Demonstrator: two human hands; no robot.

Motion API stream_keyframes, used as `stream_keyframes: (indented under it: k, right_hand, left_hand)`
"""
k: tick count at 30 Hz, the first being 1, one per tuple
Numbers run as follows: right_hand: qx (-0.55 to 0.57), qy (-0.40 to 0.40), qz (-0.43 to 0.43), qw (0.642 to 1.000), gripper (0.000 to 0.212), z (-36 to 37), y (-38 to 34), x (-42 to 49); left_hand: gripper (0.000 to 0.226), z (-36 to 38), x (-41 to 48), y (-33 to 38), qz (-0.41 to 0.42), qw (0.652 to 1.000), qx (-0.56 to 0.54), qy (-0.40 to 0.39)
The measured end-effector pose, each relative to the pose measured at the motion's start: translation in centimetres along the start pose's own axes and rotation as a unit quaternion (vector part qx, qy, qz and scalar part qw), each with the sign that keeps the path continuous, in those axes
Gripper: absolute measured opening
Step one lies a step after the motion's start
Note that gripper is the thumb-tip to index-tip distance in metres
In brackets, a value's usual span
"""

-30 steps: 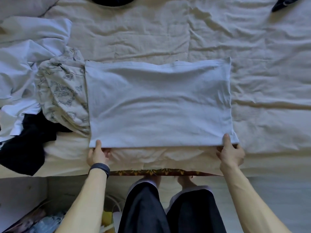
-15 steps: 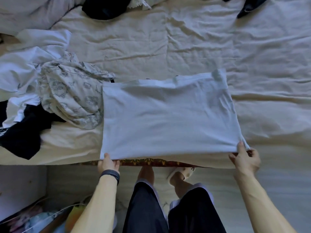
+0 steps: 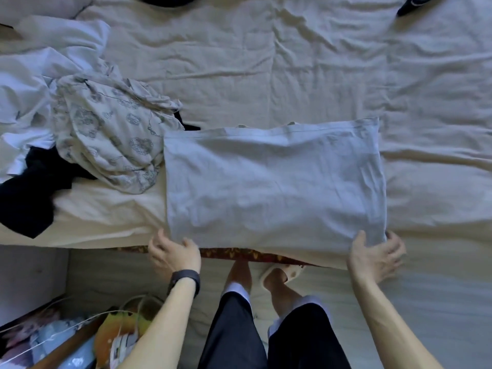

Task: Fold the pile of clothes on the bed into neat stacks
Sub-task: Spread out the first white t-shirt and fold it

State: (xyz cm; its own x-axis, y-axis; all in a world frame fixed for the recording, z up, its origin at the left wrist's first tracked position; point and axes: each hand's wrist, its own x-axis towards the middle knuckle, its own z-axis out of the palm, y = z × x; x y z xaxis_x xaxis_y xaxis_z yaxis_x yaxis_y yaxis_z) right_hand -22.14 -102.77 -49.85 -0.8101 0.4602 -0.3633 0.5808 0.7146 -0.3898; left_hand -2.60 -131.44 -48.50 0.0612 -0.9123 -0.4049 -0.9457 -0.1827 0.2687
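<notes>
1. Pale blue-white cloth meets both grips. The left grip [image 3: 173, 253] is released, its fingers spread and loose, with the thumb just touching the near left corner of the shirt [image 3: 274, 182].
2. The right grip [image 3: 375, 255] has the shirt's near right corner lying between thumb and fingers. I cannot tell whether it pinches the cloth or only cradles it.
3. The shirt lies folded into a flat rectangle on the bed [image 3: 292, 75], with its near edge at the bed's near edge.
4. It looks thin, soft and light, so it would probably sag and lose its shape if lifted by one corner.
5. The safest hold is likely both corners of one edge at once, pinched through every layer so the inner folds cannot slip.
6. Touching the shirt's left edge is a patterned garment [image 3: 106, 137]. Past that lie a white garment [image 3: 40, 75] and a black garment [image 3: 26, 198], all unfolded.
7. A black wristband [image 3: 183, 278] sits on the left wrist, just nearer than the shirt.
8. No brand, label or writing can be read. Far beyond the shirt's right corner, a dark item [image 3: 410, 5] bears a pale mark too small to make out.
</notes>
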Motion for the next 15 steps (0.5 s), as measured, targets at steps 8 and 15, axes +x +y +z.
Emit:
stream_keyframes:
  k: [8,15]
  right_hand:
    - [-0.225,-0.197,-0.487,0.821,0.063,13.6,-13.5,-3.9]
    - [-0.343,-0.130,-0.376,0.851,0.065,14.8,-16.5,6.3]
  left_hand:
    - [0.064,10.9,4.3,14.4,0.529,0.794,0.271,-0.132]
    - [0.059,9.7,17.9,16.4,0.525,0.788,0.313,-0.073]
